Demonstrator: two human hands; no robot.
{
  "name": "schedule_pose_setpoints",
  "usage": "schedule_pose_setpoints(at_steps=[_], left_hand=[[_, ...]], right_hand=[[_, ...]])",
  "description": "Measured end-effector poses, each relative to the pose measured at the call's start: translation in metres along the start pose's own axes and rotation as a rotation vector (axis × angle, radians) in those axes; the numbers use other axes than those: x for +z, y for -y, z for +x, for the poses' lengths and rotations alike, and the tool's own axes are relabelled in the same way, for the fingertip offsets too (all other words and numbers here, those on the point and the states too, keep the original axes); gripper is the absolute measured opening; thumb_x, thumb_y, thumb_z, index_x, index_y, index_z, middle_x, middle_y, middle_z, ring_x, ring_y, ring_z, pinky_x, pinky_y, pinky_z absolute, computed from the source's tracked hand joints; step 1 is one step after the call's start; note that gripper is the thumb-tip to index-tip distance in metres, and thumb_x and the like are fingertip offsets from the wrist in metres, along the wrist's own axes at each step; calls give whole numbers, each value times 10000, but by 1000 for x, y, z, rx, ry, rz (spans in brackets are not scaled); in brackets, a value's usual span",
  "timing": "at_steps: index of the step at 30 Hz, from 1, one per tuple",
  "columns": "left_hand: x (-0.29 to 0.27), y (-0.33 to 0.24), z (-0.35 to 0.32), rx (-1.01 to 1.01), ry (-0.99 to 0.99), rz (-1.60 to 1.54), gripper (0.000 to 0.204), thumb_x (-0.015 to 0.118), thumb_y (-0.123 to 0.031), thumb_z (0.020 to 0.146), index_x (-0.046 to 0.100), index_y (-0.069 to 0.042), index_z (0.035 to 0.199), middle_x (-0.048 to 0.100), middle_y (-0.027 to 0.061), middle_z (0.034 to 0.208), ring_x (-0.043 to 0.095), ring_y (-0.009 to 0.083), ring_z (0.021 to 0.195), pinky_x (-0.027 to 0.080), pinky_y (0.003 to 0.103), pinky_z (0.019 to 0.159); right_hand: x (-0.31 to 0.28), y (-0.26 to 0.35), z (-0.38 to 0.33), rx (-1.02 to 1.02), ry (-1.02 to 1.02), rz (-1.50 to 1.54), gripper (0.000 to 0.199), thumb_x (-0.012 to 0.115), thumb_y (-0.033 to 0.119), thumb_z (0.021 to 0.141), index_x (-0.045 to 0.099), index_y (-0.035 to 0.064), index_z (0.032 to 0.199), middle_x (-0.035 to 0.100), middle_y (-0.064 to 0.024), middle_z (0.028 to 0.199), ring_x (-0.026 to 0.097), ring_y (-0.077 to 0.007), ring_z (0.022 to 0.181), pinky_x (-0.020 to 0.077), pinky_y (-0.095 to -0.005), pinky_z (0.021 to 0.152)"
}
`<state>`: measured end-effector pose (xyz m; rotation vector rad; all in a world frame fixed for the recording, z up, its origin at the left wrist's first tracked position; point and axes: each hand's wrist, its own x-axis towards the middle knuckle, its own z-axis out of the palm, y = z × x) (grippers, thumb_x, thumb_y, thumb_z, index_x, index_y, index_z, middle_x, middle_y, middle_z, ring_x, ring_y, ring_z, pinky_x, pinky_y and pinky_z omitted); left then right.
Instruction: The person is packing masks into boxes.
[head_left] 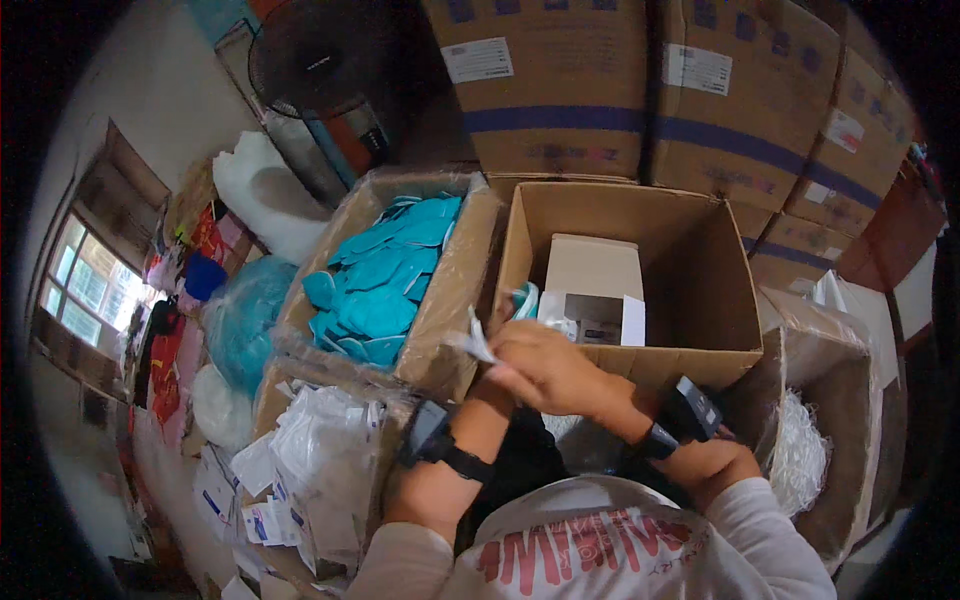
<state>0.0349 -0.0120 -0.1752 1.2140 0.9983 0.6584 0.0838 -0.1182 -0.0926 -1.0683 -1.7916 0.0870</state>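
Observation:
My right hand (548, 362) crosses over my left hand (506, 384) at the near left corner of an open carton (690, 352). The right hand's fingers are curled closed, and a blurred white piece (472, 342) sticks out beside them. Just beyond the hands shows a curved teal-and-white piece (525, 300), seemingly in the left hand, whose fingers are mostly hidden behind the right. Inside the carton stands a small white box (593, 262) with its flaps open. A plastic-lined carton (462, 290) to the left holds a heap of teal padded pieces (385, 275).
At the lower left, a carton holds white packets and sheets (310, 440). White strings (798, 455) lie in a lined carton (855, 400) on the right. Tall sealed cartons (560, 90) are stacked behind. A fan (312, 60) and plastic bags (250, 310) stand at the left.

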Motion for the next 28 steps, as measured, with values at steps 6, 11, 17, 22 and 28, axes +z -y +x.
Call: schedule_pose_setpoints(at_steps=[6,11,17,22,28], left_hand=[[-8,-14,36,-39,-284,-84,621,254,-477,911,561,60,962,580,172,899,561,266,855,445,328,774],[-120,3,107,-55,-708,70,689,275,-555,876,475,46,1148,527,182,1124,557,275,961,452,378,801],[-160,58,106,-250,-532,-434,775,243,-639,831,389,1,1242,443,120,1260,424,322,1136,310,465,960],[-200,14,144,-146,-707,-436,849,199,-669,814,262,15,1314,311,134,1357,348,313,1206,259,407,1009],[-224,-19,233,-221,-923,-84,806,180,-641,831,342,13,1275,329,166,1339,367,332,1186,307,418,979]], right_hand=[[6,20,9,83,197,144,218,485,172,848,471,21,692,464,-137,662,499,-320,613,406,-395,552],[9,67,12,-302,242,523,213,468,208,858,521,31,751,507,-118,680,531,-270,624,426,-353,541],[-90,8,-99,998,-254,633,367,390,356,912,544,40,807,553,-29,693,502,-102,596,427,-254,547],[-230,29,-228,1118,-1026,-164,360,422,364,889,551,29,915,567,-67,827,515,-138,692,427,-274,618],[-346,76,-429,1767,-243,-919,319,452,286,881,578,-4,842,579,-110,720,521,-158,665,397,-306,582]])
